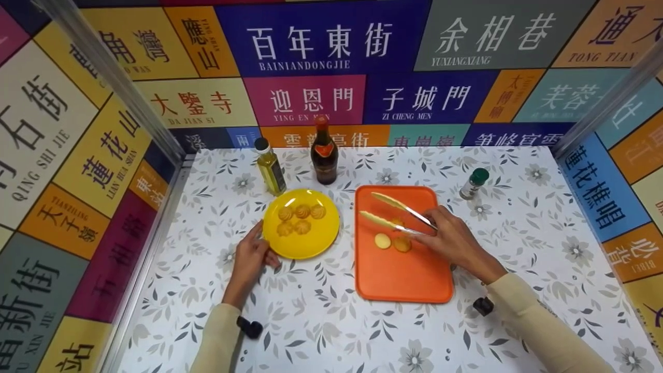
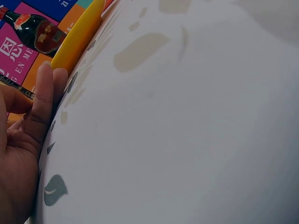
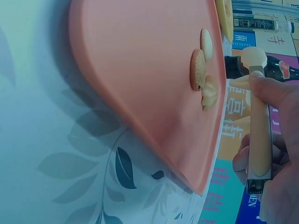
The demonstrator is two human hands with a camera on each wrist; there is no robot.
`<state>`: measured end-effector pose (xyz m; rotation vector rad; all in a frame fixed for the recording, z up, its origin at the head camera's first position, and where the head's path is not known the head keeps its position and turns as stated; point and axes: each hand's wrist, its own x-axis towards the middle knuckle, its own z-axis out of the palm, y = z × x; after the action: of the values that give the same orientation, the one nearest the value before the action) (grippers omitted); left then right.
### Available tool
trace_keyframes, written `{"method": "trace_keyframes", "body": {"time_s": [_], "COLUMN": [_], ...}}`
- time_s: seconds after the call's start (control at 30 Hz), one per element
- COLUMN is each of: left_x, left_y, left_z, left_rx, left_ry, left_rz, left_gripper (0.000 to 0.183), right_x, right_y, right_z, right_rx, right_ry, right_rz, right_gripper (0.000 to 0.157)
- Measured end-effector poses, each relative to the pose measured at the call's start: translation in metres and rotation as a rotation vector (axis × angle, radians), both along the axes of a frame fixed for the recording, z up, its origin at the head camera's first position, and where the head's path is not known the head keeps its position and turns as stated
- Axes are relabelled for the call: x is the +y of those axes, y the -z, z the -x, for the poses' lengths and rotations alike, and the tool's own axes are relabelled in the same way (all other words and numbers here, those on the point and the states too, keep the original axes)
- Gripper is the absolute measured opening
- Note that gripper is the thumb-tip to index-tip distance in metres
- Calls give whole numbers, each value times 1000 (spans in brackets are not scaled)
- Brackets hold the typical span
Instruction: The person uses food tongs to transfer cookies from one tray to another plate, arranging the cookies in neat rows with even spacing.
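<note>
Tongs (image 1: pixel 383 220) are gripped by the right hand (image 1: pixel 455 235) above three cookies (image 1: pixel 383 241) on the orange tray (image 1: pixel 404 277); the rim of the yellow plate (image 1: pixel 316 243) is touched by the left hand (image 1: pixel 253 252), its fingers unclenched.

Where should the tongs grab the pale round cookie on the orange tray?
Probably by the near and far edges of the pale round cookie, coming from above: it lies flat on the orange tray, and a browner cookie sits close on its right.
</note>
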<state>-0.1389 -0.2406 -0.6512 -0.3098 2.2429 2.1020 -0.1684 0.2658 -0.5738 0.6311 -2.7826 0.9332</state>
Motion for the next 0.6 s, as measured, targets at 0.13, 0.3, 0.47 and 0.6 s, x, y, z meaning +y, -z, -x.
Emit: {"method": "trace_keyframes", "body": {"time_s": [0.13,0.3,0.47,0.6], "left_x": [0,-1,0,0], "left_y": [0,0,-1,-1], "left_z": [0,0,0,0], "left_rx": [-22,-9,-4,-1], "left_ry": [-4,0,4,2], "left_rz": [9,6,7,3], "left_gripper": [65,64,64,64], "right_x": [4,10,15,20], "right_y": [-1,-2,0,0], "right_z": [-2,-5,-7,-8], "right_rx": [19,16,28,27], "right_ry": [6,20,32,41], "right_rz": [-12,-48,-68,-66], "right_gripper": [51,50,51,49]}}
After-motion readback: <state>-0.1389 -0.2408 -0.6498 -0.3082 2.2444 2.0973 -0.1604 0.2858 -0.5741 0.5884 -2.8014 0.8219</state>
